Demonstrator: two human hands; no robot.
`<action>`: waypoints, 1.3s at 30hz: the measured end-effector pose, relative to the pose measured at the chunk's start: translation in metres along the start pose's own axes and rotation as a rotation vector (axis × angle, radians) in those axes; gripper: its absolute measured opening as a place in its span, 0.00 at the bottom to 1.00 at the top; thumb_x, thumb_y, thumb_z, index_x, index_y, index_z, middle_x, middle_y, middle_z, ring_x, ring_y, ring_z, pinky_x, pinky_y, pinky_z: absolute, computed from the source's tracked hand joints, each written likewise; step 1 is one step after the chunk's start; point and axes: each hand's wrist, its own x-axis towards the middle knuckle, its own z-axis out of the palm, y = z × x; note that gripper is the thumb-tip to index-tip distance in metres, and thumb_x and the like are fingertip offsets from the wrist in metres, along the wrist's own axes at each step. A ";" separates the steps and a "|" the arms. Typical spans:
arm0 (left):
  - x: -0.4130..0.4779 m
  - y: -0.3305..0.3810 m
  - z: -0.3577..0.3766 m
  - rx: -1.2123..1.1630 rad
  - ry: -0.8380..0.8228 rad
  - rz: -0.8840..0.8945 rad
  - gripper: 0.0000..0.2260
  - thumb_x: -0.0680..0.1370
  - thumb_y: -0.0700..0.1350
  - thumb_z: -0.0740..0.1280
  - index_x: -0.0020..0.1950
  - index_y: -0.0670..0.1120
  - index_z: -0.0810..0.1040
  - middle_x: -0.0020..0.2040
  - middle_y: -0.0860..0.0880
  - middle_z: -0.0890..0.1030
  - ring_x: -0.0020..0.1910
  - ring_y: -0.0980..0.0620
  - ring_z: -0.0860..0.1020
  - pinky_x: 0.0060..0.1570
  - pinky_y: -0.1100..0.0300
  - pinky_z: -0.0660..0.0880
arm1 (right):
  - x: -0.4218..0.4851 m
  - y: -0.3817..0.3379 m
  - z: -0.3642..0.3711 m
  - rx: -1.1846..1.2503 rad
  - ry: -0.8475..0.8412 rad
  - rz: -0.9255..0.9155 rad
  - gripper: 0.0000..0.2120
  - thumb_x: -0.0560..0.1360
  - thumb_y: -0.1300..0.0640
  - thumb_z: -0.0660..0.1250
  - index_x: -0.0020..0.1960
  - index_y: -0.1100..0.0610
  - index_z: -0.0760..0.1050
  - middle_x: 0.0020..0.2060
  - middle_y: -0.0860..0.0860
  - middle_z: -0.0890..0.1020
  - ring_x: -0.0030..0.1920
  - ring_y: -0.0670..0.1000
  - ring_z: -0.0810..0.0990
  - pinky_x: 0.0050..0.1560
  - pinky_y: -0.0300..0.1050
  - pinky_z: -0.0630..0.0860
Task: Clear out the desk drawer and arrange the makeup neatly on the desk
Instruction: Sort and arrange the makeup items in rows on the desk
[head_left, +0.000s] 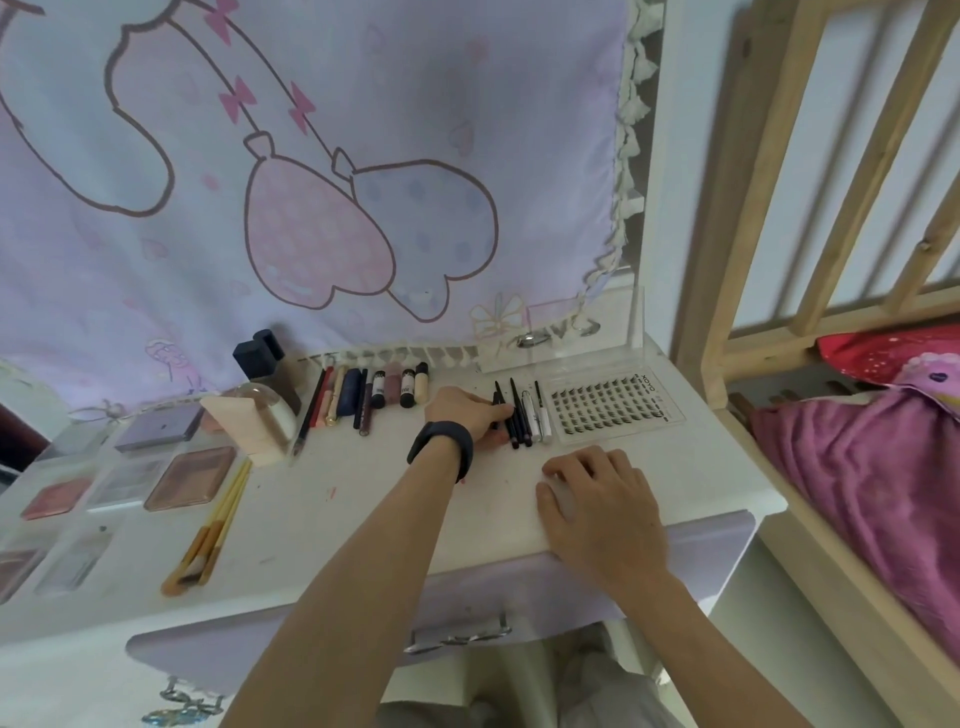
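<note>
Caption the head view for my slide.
Left hand pinches black pencils beside the lash tray on the desk; right hand rests near the front edge.

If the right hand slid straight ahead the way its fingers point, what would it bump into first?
The right hand would most likely meet the row of slim pens first, near where the left hand grips a black pencil; depth is hard to judge.

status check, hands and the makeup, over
Left hand pinching a black pencil in the pencil row. Right hand on desk over something pale, hold unclear. Lash tray beside row, not blocking.
</note>
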 end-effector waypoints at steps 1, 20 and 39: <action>0.000 0.000 0.000 -0.010 -0.003 0.000 0.10 0.71 0.49 0.79 0.43 0.43 0.85 0.46 0.43 0.86 0.46 0.42 0.85 0.49 0.48 0.83 | 0.000 0.000 0.000 0.000 -0.001 0.002 0.12 0.74 0.46 0.62 0.50 0.50 0.80 0.45 0.47 0.80 0.44 0.50 0.75 0.43 0.42 0.70; -0.011 -0.008 -0.023 0.135 0.080 0.045 0.12 0.76 0.53 0.73 0.37 0.49 0.79 0.37 0.57 0.73 0.45 0.44 0.83 0.51 0.52 0.81 | -0.001 0.000 0.001 0.016 -0.024 0.028 0.12 0.74 0.46 0.64 0.51 0.51 0.81 0.45 0.48 0.80 0.44 0.52 0.75 0.43 0.45 0.71; -0.025 -0.012 -0.011 0.180 0.018 0.057 0.08 0.73 0.50 0.75 0.47 0.47 0.86 0.41 0.48 0.86 0.37 0.50 0.81 0.39 0.59 0.80 | -0.002 0.002 0.002 0.019 -0.013 0.032 0.10 0.74 0.47 0.65 0.51 0.50 0.80 0.45 0.48 0.80 0.44 0.51 0.74 0.42 0.46 0.72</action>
